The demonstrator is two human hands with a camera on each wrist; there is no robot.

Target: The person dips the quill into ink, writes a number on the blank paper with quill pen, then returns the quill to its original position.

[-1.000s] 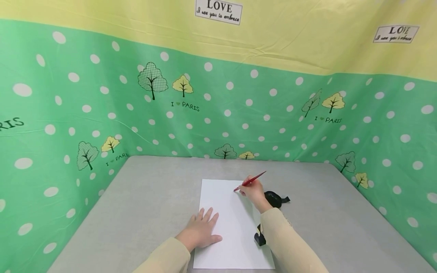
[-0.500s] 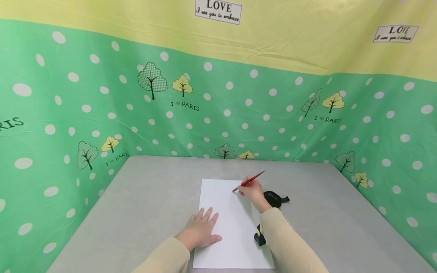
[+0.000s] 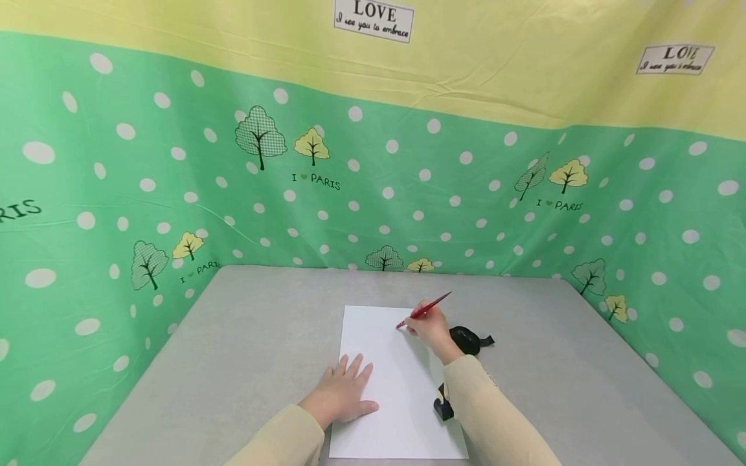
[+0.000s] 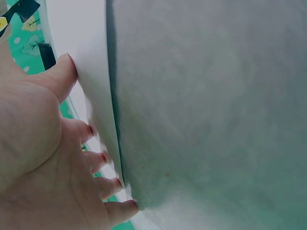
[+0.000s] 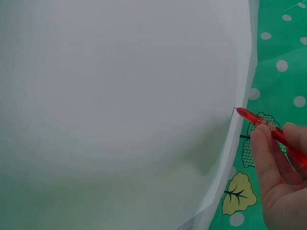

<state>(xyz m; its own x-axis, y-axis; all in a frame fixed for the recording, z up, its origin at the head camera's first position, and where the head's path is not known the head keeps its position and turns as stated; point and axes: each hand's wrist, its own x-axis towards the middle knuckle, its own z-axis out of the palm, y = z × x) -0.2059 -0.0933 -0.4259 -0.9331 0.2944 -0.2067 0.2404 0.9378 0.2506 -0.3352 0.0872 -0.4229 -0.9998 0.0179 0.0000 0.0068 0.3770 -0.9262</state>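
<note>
A sheet of white paper (image 3: pixel 402 414) lies lengthwise before me on the grey table. My left hand (image 3: pixel 344 391) rests flat on its left edge, fingers spread; in the left wrist view the thumb (image 4: pixel 64 74) and fingertips touch the sheet. Near the top of the paper, my right hand (image 3: pixel 430 323) pinches a red pen (image 3: pixel 428 307) with the tip at the surface. In the right wrist view the pen (image 5: pixel 249 117) slants, its point meeting the paper (image 5: pixel 134 86), with a short thin dark line at the tip.
A black rounded object (image 3: pixel 466 340) with a strap-like end sits by the right wrist. A smaller black piece (image 3: pixel 443 408) shows beside the right sleeve. Grey tabletop (image 3: pixel 262 323) surrounds the sheet. Green dotted cloth (image 3: pixel 326 220) hangs behind and at both sides.
The pen tip has shifted very slightly left and down across the paper with the right hand. My left hand stays in place.
</note>
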